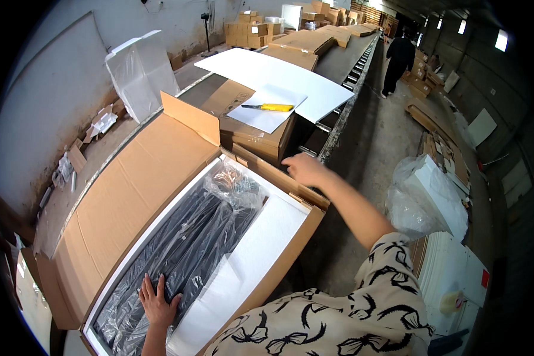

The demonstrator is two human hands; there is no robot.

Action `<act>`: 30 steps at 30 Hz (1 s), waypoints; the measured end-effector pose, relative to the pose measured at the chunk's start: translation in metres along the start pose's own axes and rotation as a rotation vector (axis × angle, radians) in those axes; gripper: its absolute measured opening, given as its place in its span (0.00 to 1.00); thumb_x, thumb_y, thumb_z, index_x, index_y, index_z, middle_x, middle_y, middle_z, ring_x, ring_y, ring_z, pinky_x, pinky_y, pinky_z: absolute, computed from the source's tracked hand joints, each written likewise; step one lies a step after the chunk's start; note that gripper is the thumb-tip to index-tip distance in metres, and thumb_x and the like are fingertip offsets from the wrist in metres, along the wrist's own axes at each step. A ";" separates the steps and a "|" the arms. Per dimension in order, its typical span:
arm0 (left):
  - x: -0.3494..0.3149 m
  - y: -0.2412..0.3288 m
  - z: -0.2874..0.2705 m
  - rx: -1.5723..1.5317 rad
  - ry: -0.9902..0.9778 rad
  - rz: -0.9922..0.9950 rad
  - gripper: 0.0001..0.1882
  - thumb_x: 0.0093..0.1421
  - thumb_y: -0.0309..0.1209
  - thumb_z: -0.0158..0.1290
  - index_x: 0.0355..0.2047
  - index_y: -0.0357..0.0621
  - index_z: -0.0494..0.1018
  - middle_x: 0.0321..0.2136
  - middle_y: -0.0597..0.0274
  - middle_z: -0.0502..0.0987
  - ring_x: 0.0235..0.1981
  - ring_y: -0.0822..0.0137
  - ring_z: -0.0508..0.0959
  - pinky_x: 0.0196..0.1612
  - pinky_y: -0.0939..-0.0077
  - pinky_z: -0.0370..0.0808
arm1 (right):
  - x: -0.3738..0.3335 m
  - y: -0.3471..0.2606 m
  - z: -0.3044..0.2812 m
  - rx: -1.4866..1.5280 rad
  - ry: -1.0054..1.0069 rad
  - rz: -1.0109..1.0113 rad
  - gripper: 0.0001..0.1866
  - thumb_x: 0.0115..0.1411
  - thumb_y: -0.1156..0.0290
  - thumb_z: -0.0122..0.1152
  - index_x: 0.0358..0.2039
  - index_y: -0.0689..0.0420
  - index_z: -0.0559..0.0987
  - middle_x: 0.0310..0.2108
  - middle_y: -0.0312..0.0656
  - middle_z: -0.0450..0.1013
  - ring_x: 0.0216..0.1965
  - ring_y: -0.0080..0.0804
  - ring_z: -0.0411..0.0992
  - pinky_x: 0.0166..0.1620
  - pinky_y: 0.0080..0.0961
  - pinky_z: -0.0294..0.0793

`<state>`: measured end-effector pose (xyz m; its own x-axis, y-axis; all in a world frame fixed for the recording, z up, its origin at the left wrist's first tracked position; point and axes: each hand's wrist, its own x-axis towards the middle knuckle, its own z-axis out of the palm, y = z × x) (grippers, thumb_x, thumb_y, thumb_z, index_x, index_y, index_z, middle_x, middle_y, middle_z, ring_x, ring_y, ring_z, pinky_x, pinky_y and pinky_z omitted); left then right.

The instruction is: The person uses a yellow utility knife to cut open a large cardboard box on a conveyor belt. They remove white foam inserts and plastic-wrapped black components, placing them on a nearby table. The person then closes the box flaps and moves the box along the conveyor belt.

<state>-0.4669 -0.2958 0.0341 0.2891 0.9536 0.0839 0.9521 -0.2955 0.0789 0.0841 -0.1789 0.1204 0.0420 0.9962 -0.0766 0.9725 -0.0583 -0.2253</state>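
A long open cardboard box [273,267] lies in front of me, lined with white foam [261,237]. Inside it are long black parts [184,237] in clear plastic wrap, with a bunched plastic bag [234,184] of small coppery pieces at the far end. My left hand [159,301] rests open and flat on the wrapped parts, fingers spread. My right hand [307,170] is at the box's far end flap [267,169], its index finger reaching left and the others partly bent. Nothing shows in it; whether it touches the flap I cannot tell.
Past the box, a closed carton [261,139] carries a white sheet and a yellow utility knife [276,107]. A large white panel [267,71] lies behind it on the roller conveyor [338,133]. Flat cartons continue farther along. A person in dark clothes [400,56] stands in the right aisle.
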 end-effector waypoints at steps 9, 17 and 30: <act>-0.004 -0.002 -0.007 0.009 -0.036 -0.074 0.41 0.47 0.52 0.61 0.61 0.57 0.61 0.64 0.43 0.51 0.63 0.44 0.54 0.63 0.49 0.49 | -0.010 -0.086 0.111 0.129 0.559 -0.512 0.15 0.54 0.69 0.57 0.44 0.54 0.76 0.43 0.46 0.69 0.47 0.47 0.65 0.50 0.43 0.64; -0.015 0.003 -0.003 0.032 0.042 -0.059 0.37 0.56 0.50 0.54 0.61 0.48 0.59 0.64 0.53 0.54 0.67 0.54 0.51 0.66 0.52 0.44 | -0.024 -0.096 0.107 0.127 0.199 -0.398 0.17 0.60 0.68 0.54 0.50 0.58 0.74 0.55 0.50 0.64 0.57 0.50 0.59 0.58 0.43 0.60; -0.039 -0.026 -0.013 -0.063 0.023 -0.035 0.31 0.55 0.38 0.56 0.59 0.49 0.63 0.62 0.59 0.61 0.65 0.58 0.56 0.66 0.56 0.49 | -0.015 -0.134 0.117 -0.163 -0.200 -0.424 0.35 0.65 0.48 0.43 0.68 0.41 0.47 0.67 0.53 0.47 0.69 0.53 0.40 0.66 0.50 0.40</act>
<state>-0.5042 -0.3265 0.0414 0.2526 0.9621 0.1024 0.9531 -0.2656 0.1449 -0.0735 -0.1934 0.0381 -0.3940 0.8972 -0.1997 0.9184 0.3758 -0.1237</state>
